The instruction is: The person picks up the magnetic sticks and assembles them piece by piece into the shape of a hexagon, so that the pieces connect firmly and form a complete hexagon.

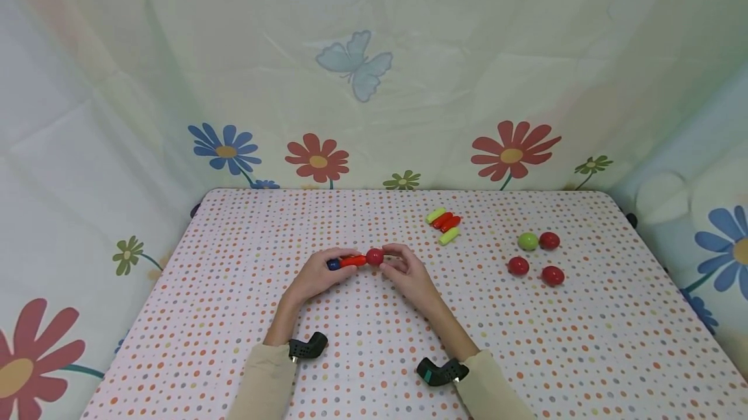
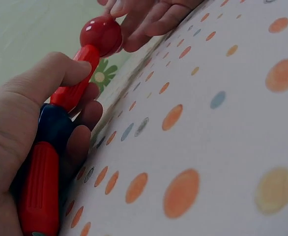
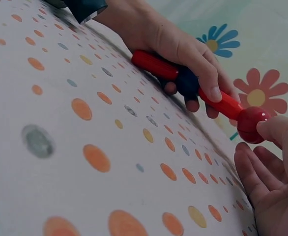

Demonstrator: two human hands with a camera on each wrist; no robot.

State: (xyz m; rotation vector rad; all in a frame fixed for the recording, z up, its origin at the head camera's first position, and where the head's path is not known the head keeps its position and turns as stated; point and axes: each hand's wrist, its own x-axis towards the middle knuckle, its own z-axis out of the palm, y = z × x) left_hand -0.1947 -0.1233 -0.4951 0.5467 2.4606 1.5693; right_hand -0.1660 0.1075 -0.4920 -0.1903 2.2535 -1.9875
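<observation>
My left hand [image 1: 314, 274] grips a joined piece: a ribbed red rod [image 2: 40, 189], a dark blue ball [image 2: 55, 127] and a second red rod [image 2: 75, 81] in one line. The left thumb lies along the second rod, with the other fingers curled underneath. At that rod's far end sits a shiny red ball [image 1: 374, 257], in contact with the rod; whether it is fully seated I cannot tell. My right hand [image 1: 412, 279] pinches this ball between thumb and fingertips from the right. In the right wrist view the thumb presses the red ball [image 3: 252, 125].
Beyond my right hand lie several short rods, red [image 1: 450, 224] and yellow-green [image 1: 449, 235]. Farther right are a green ball [image 1: 528, 241] and several red balls [image 1: 552, 276]. The dotted tabletop [image 1: 362, 368] ends at a flowered curtain [image 1: 374, 128].
</observation>
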